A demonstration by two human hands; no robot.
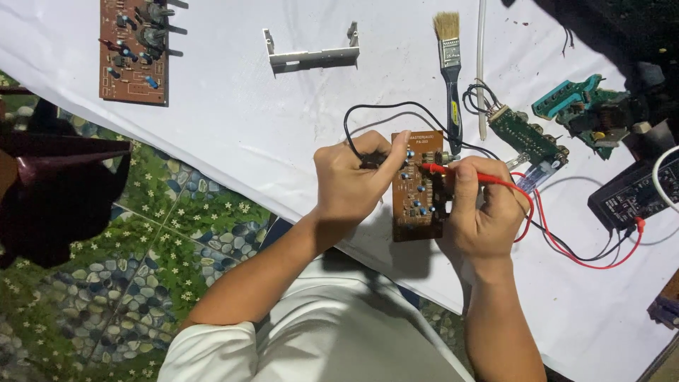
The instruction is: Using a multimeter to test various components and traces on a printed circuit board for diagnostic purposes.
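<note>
Head view shows us the brown circuit board (417,185) between our fingers. Our left hand (353,177) closes on a black probe at the board's left edge; our right hand (481,205) pinches the red probe (453,172), tip on the board. We judge probing underway, not finished. No containers are visible; a paintbrush (450,64) lies beyond our fingertips.

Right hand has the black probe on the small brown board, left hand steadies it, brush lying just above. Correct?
Not quite. In the head view the right hand holds a red probe, not black, on the small brown board. The left hand steadies it, and the brush lies just above.
</note>
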